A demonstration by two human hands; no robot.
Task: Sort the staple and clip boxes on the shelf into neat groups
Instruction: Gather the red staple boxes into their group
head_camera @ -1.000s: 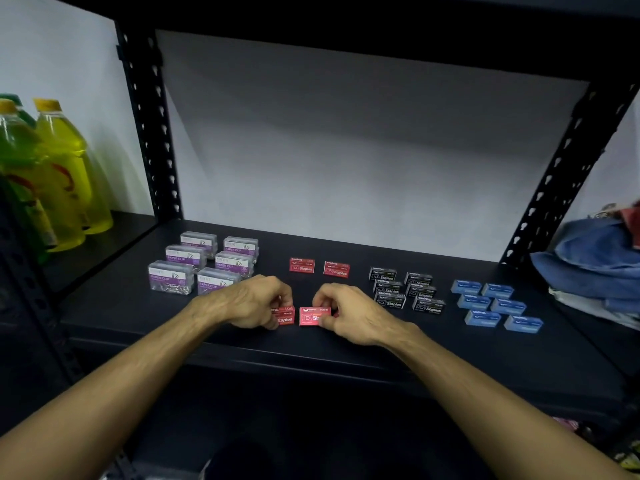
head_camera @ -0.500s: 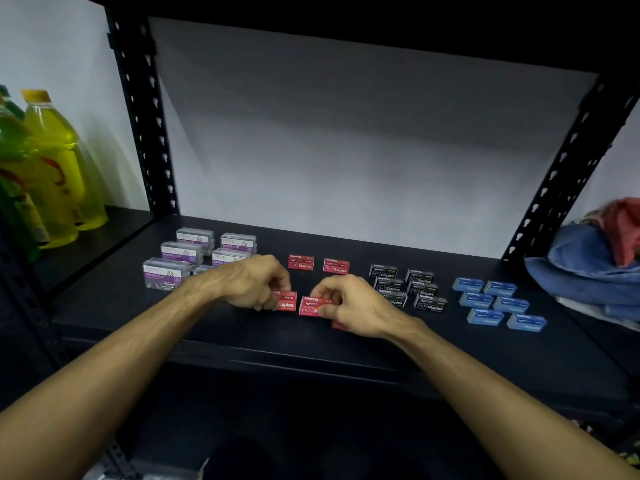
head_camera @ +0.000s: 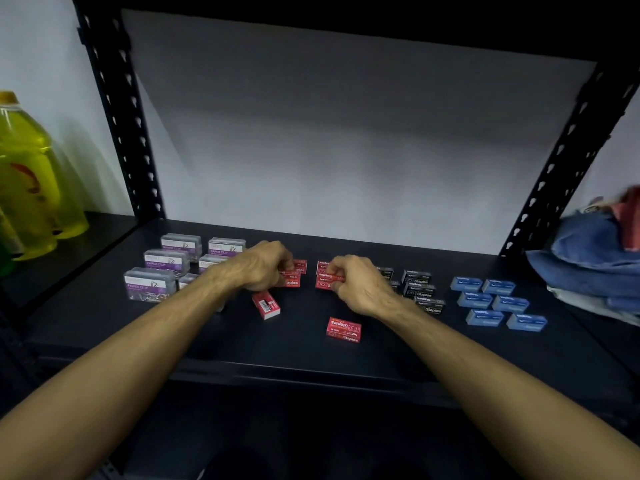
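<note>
Shelf: a dark metal shelf board (head_camera: 311,351) carried every box, and all places below are told from its front edge.
Nearest box: a red cardboard staple box with white lettering (head_camera: 343,329) lay flat closest to that edge, apart from the others and nearer than the right hand.
Turned box: a second red staple box showing a white barcode panel (head_camera: 266,305) lay askew a little farther in, just nearer than the left hand.
Left hand: the left hand (head_camera: 261,264) was palm down farther back, its fingers curled onto a red staple box with white print (head_camera: 292,280).
Right hand: the right hand (head_camera: 356,282) reached in beside it, fingers pinching another red staple box (head_camera: 324,281); two more red boxes (head_camera: 300,265) sat just behind the held pair.
Black group: small black staple boxes with white lettering (head_camera: 420,289) stood in a cluster to the right of the right hand, at mid-depth.
Blue group: six flat blue boxes (head_camera: 498,302) lay in two columns farther right.
Clip group: clear plastic paper clip boxes with purple labels (head_camera: 166,263) stood in rows on the left, partly hidden by the left forearm.
Far left: a yellow plastic bottle (head_camera: 31,174) stood beyond the black perforated upright (head_camera: 121,119).
Far right: folded blue cloth (head_camera: 588,251) was heaped past the right-hand upright.
</note>
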